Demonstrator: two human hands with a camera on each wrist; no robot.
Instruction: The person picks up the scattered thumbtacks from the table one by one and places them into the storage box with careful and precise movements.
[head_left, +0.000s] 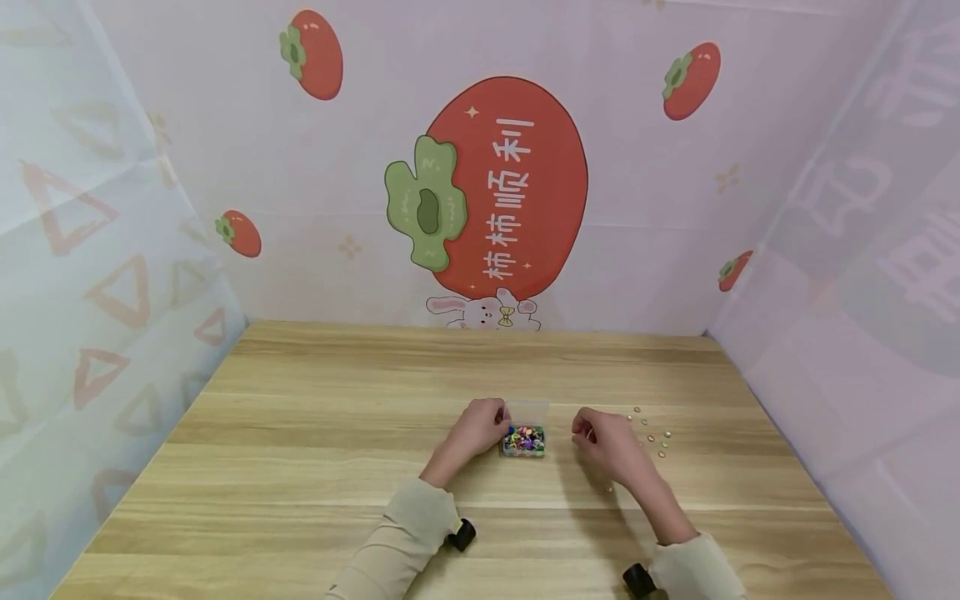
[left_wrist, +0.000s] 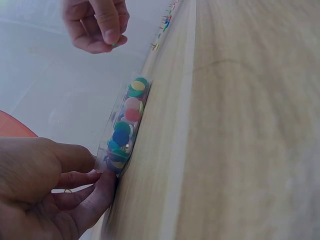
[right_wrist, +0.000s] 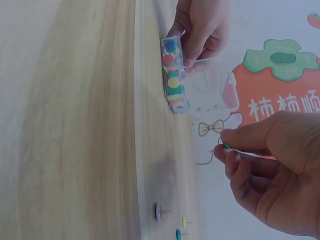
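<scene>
A small clear plastic box full of colourful thumbtacks sits on the table, its transparent lid raised at the back. My left hand grips the box at its left end, thumb and fingers on the corner, as the left wrist view shows. To the right of the box and above the table, my right hand pinches a green thumbtack between thumb and forefinger. Most of that thumbtack is hidden by the fingertips.
Several loose thumbtacks lie scattered on the wooden table to the right of my right hand. One more lies nearer, by the right wrist. Printed cloth walls enclose the table at the back and both sides.
</scene>
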